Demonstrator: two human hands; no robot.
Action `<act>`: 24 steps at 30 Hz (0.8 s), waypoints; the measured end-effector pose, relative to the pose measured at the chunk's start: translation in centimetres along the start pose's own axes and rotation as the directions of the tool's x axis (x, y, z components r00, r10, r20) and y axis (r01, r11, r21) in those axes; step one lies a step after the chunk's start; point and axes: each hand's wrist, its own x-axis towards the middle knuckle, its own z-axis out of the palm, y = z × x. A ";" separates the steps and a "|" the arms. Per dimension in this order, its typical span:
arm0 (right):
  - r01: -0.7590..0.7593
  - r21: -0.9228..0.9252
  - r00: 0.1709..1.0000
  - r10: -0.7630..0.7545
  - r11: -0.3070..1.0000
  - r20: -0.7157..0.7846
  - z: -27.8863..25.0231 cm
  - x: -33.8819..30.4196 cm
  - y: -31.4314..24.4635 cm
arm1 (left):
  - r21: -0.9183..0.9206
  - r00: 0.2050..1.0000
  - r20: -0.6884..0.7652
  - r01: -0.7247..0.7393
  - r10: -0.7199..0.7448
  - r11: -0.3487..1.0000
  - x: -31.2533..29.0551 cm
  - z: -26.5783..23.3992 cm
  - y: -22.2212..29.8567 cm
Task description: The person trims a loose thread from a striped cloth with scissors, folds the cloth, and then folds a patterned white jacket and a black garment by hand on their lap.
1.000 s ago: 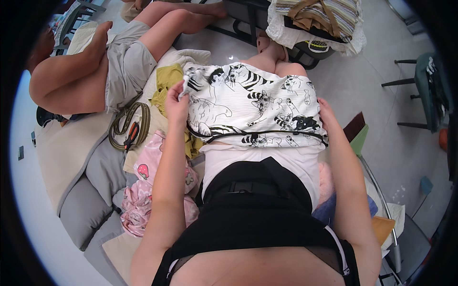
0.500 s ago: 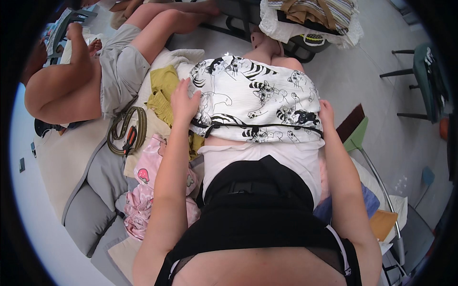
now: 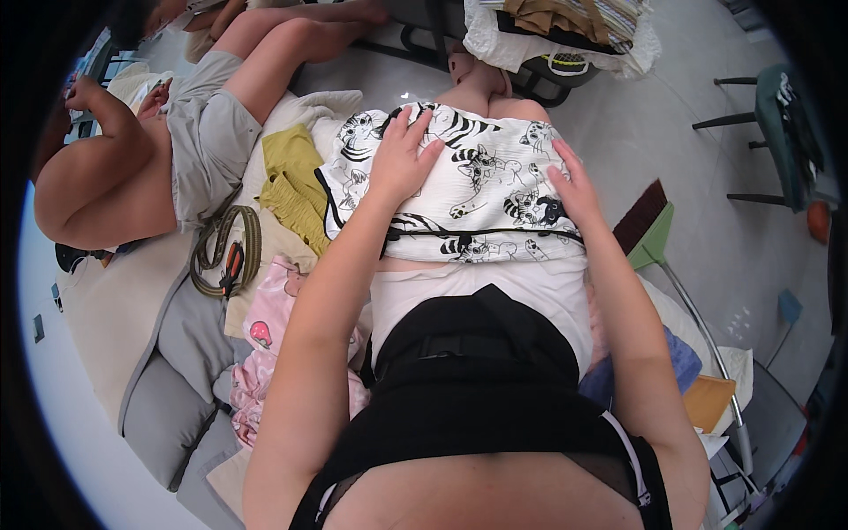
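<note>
A white garment with black cat drawings and dark piping is spread across my lap. My left hand lies flat on its upper left part, fingers stretched out. On the right side, my right hand rests palm down on the cloth with its fingers extended. Neither hand grips the fabric. A black-trimmed edge of the garment sticks out left of my left wrist. Just beyond that edge lies a mustard-yellow garment. Pink printed cloth is beside my left forearm.
I sit on a grey and beige sofa. A coiled belt and orange-black pliers lie to the left, where another person sits. A green broom leans at the right, near a dark green chair. Folded cloths are stacked ahead.
Both hands have moved from the garment's side edges onto its top surface, the left going right and the right going up. The garment's left edge now spreads farther left.
</note>
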 end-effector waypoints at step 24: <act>-0.893 0.329 0.440 0.746 0.306 0.500 -4.4 -4.9 11.3 | 0.223 0.873 0.350 -0.429 0.338 0.876 -7.9 1.2 9.9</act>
